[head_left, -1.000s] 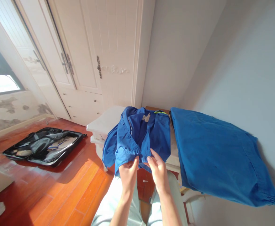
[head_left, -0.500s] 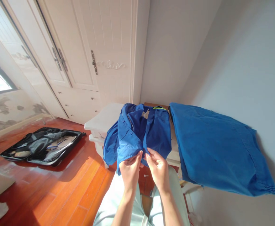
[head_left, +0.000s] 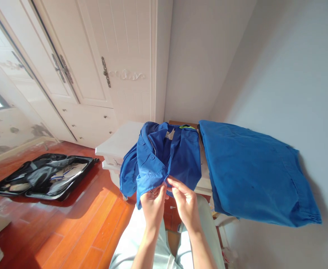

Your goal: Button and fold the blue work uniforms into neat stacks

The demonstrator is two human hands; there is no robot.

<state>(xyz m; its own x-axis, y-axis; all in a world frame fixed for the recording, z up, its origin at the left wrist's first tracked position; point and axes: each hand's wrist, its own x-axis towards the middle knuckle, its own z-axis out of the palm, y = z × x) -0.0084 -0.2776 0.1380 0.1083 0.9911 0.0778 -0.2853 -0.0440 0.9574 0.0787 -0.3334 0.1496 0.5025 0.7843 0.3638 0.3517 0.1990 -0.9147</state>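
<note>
A blue button-up shirt (head_left: 164,157) lies on a white bedside cabinet (head_left: 119,144), collar toward the wall, one sleeve hanging off the left side. My left hand (head_left: 152,203) pinches the shirt's lower front edge at the left placket. My right hand (head_left: 184,201) pinches the opposite front edge just beside it. Both hands meet at the hem, fingers closed on the cloth. Blue trousers (head_left: 253,172) lie spread out to the right of the shirt.
An open black suitcase (head_left: 40,177) with clothes inside lies on the red wooden floor at left. A white wardrobe (head_left: 96,67) stands behind the cabinet. A plain wall runs along the right. My light trousers show at the bottom.
My hands have drawn closer together at the shirt's lower front, bringing the two edges to meet. The camera has shifted slightly right and down.
</note>
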